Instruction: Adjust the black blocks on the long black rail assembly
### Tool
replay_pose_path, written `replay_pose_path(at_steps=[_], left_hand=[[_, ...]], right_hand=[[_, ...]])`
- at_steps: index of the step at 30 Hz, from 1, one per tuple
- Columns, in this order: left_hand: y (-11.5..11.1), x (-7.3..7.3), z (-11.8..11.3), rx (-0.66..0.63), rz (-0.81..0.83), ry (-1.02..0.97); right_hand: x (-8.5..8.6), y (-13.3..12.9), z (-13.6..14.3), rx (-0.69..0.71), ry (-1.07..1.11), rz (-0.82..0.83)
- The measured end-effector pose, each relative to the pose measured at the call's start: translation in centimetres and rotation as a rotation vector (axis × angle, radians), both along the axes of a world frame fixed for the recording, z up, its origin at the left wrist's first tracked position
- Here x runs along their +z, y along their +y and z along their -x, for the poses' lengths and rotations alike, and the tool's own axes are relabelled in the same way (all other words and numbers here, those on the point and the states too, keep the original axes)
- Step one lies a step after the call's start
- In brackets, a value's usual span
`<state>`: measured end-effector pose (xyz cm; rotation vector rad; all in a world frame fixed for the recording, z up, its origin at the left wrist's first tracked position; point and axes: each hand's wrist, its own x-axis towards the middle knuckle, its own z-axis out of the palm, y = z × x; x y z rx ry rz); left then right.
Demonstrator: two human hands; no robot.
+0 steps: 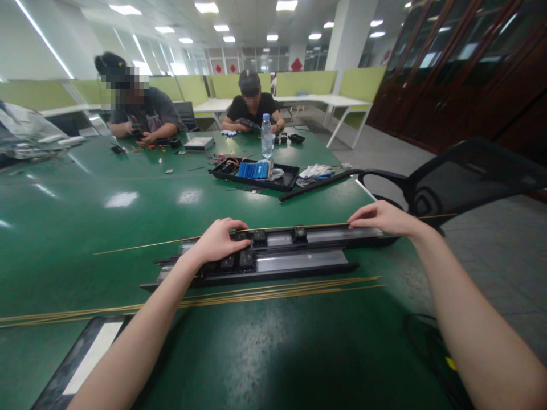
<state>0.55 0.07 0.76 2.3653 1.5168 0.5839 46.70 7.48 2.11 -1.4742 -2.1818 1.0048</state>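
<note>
At the nearest left of the green table [205,347] lies a black flat object [70,360] with a white strip, and at the right there is a black cable [431,347]. A little further, a bundle of golden rods [273,292] lies just beside the front black rail [299,262]. Behind this one is the rear black rail [333,234], which carries small black blocks [299,234]. The left hand [220,240] is half open above the left part of this rail, its thumb and fingers around a block; whether it grips I cannot tell. The right hand [382,218] is closed in a pinch, and its fingertips hold a single golden rod [145,246], which runs along the rear rail and extends past both ends. Beyond them are a long black bar [316,185], a black tray [284,180] with blue pieces [253,169], and a water bottle [266,136]. Farthest, two persons [149,108] [252,105] sit at the table, handling dark tools.
</note>
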Motion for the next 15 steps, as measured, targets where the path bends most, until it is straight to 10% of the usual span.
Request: replay_pose_path(at_steps=[15], left_hand=[[-0.09, 0.10, -0.05, 0.001, 0.001, -0.004]], right_hand=[[0.17, 0.10, -0.91, -0.006, -0.028, 0.014]])
